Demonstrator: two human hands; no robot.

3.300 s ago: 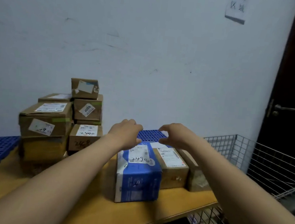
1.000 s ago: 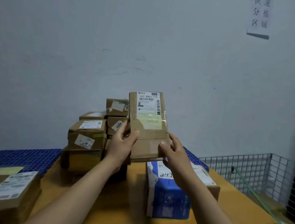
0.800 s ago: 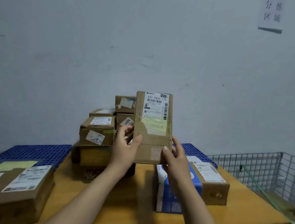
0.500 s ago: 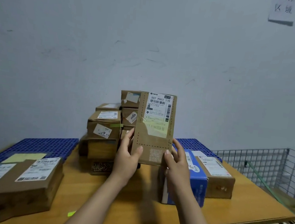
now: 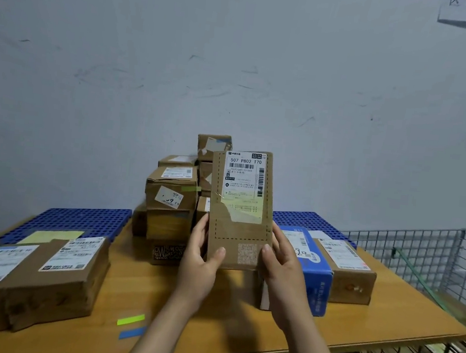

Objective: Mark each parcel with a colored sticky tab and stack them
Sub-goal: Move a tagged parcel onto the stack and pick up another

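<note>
The parcel [image 5: 239, 223], a flat brown carton, is held upright above the middle of the worktop [image 5: 208, 333], label facing the camera. The left hand [image 5: 197, 271] grips its lower left edge and the right hand [image 5: 284, 278] its lower right edge. Each thumb presses on the front face and the fingers [image 5: 201, 231] wrap round the sides, clamped on the carton; their tips are hidden behind it. The top line of the label reads "507 P802 T70". The smaller print and the square code near the bottom are too blurred to read. The carton hides the right part of the stack of parcels [image 5: 171, 198] standing far behind it against the wall. One stacked box carries a green strip [image 5: 191, 189] on its upper edge. The right hand and the carton cover the left part of the blue box [image 5: 310, 278], and a brown box [image 5: 351, 277] touches the blue box on its right. A yellow-green tab [image 5: 131, 319] and a blue tab [image 5: 131, 333] lie flat on the near worktop, just beside the left forearm, which partly covers the blue tab. The large parcels [image 5: 41, 270] at the left are cut off by the picture edge. A blue perforated mat [image 5: 76, 219] lies behind them. The wire basket [image 5: 420, 255] at the right runs out of view, and the paper notice [image 5: 459, 13] on the wall is cut off at the top.
</note>
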